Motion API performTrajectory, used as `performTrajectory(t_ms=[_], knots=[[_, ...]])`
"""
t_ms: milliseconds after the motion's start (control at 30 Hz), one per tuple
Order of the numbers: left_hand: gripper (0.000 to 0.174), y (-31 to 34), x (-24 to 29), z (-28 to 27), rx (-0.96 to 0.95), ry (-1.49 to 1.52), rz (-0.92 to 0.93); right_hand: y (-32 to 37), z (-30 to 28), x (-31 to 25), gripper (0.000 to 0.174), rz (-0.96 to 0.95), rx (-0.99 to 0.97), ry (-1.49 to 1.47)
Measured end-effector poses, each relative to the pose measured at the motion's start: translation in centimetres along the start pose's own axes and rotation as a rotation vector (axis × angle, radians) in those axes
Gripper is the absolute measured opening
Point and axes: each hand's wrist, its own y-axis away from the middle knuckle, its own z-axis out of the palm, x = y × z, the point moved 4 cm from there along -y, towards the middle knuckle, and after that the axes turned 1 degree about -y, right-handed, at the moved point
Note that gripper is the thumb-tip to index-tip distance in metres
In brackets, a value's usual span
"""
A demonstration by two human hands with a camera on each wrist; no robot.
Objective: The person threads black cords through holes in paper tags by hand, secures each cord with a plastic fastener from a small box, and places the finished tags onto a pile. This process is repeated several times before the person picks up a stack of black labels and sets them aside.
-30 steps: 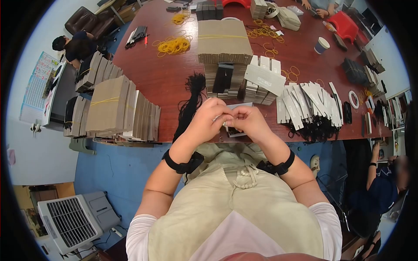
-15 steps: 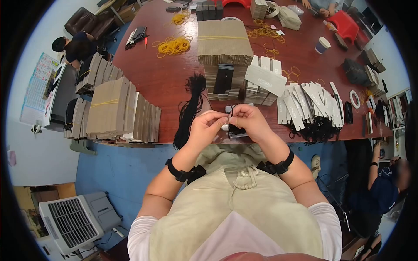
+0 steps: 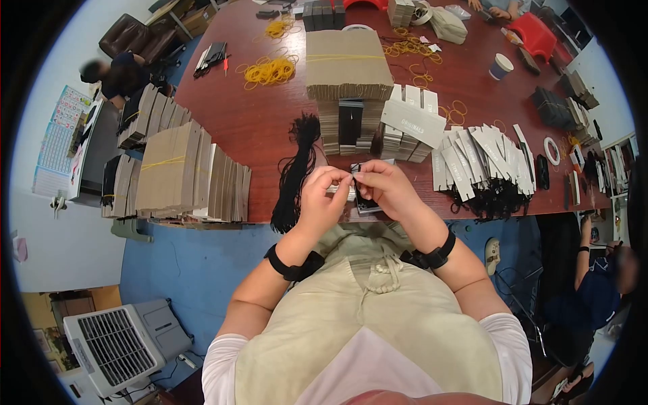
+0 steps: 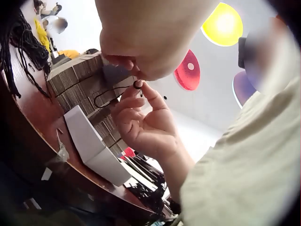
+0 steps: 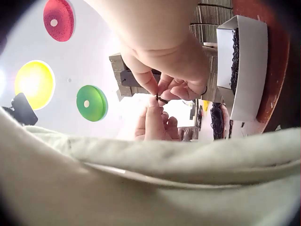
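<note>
Just in front of the body, over the near table edge, my left hand (image 3: 322,196) and right hand (image 3: 388,187) meet at their fingertips. Between them is a thin black cord (image 4: 106,95), which hangs out in a loop in the left wrist view. My right thumb and forefinger pinch the cord at a small dark knot or ring. The left thumb and forefinger pinch it right beside them, partly hidden behind the hand in the left wrist view. Below the hands stands a small white open box (image 5: 251,70) with black cords (image 5: 234,61) inside.
A bundle of black cords (image 3: 297,172) lies left of the hands. Straight ahead rise stacked grey-brown cards (image 3: 347,64); white printed tags (image 3: 472,162) with black cords spread to the right. More card stacks (image 3: 169,169) stand left, yellow rubber bands (image 3: 270,71) farther back.
The left hand has drawn back from overlapping the right and moved slightly down, and its fingers are now less bunched. More of the cord and of the box shows between the hands.
</note>
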Motion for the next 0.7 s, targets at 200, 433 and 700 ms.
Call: performTrajectory(t_ms=[200, 433, 700], knots=[[0.021, 0.2, 1.6, -0.6, -0.004, -0.296, 0.434, -0.2, -0.2, 0.1, 0.006, 0.117, 0.02, -0.025], [0.023, 0.4, 0.1, -0.7, -0.009, 0.029, -0.035, -0.5, -0.7, 0.4, 0.008, -0.022, -0.023, -0.01], [0.012, 1.0, -3.1, -0.3, -0.17, 0.392, -0.337, -0.3, -0.2, 0.2, 0.009, -0.233, -0.052, 0.192]])
